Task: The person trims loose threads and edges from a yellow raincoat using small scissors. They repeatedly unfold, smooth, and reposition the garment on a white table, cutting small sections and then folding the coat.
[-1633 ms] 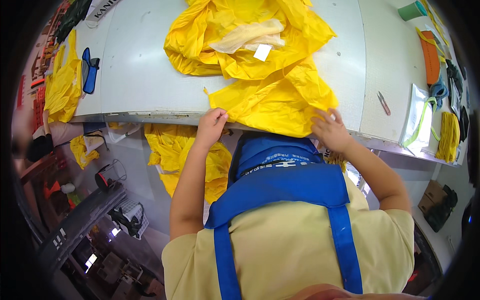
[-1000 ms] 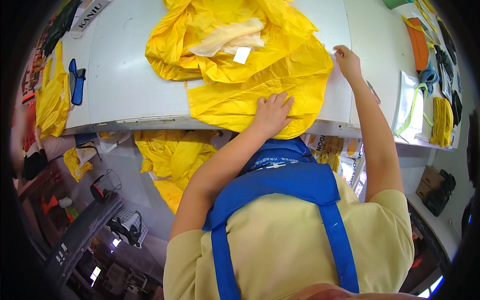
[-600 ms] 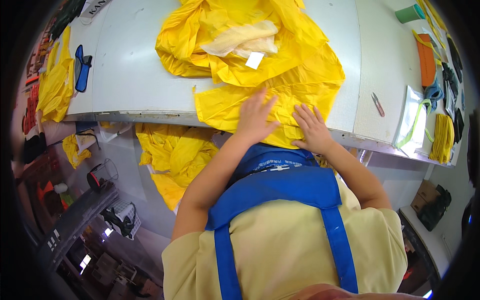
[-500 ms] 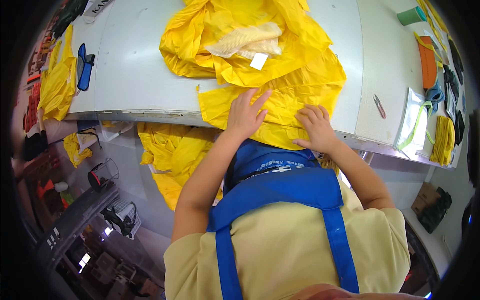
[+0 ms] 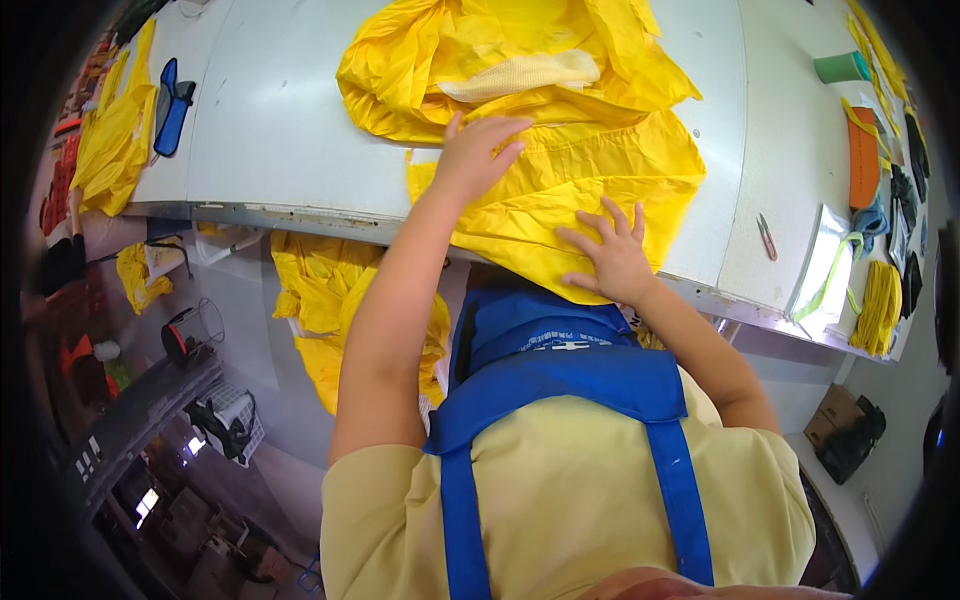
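Note:
A yellow garment (image 5: 600, 160) of thin, crinkled fabric, like a raincoat, lies on the table in front of me. Its near part is spread out toward the table's front edge, and its far part is bunched up with pale mesh lining (image 5: 530, 75) showing. My left hand (image 5: 475, 158) rests at the crease between these parts, thumb apart from the other fingers; I see nothing held in it. Spread flat on the near panel, my right hand (image 5: 615, 258) presses the cloth close to the front edge.
More yellow fabric (image 5: 320, 285) hangs below the table edge at left. To the right lie small thread snips (image 5: 767, 238), a clear plastic bag (image 5: 822, 265), an orange piece (image 5: 862, 160) and a green thread cone (image 5: 842, 68). A blue-and-black item (image 5: 173, 108) sits at far left.
My left hand has moved away from me to the crease, while the right has slid slightly left with fingers spreading. The bunched part has shifted, and its white tag is now out of sight.

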`<state>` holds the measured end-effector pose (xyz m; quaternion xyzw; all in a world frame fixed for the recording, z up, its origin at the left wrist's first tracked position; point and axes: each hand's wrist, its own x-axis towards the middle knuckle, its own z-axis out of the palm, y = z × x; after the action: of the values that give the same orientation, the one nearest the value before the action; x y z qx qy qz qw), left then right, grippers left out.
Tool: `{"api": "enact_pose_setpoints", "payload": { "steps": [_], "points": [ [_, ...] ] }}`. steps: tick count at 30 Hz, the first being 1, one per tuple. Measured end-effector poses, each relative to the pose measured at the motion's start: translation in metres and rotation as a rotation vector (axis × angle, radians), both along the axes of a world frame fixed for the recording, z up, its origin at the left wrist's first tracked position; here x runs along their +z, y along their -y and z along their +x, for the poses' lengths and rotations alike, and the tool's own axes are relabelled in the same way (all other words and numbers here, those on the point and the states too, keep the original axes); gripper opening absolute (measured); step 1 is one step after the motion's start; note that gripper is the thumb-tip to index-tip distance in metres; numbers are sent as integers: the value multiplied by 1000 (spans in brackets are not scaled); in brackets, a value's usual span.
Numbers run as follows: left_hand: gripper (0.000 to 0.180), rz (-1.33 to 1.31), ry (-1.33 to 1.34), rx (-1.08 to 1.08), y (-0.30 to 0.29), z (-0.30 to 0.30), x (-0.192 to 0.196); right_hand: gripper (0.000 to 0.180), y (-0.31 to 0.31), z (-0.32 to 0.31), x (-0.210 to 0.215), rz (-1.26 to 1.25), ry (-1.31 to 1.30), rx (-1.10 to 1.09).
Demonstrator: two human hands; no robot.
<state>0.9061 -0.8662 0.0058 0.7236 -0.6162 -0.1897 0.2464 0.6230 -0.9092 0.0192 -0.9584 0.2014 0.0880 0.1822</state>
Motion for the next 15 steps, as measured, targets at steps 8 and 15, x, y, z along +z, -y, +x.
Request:
{"api": "enact_pose_setpoints", "payload": {
  "steps": [8, 15],
  "points": [
    [70, -282, -1140, 1101, -123, -99, -5, 68, -21, 14, -17, -55, 73, -13],
    [53, -148, -931, 625, -78, -109, 33, 66, -20, 11, -13, -12, 137, 39]
  ]
}}
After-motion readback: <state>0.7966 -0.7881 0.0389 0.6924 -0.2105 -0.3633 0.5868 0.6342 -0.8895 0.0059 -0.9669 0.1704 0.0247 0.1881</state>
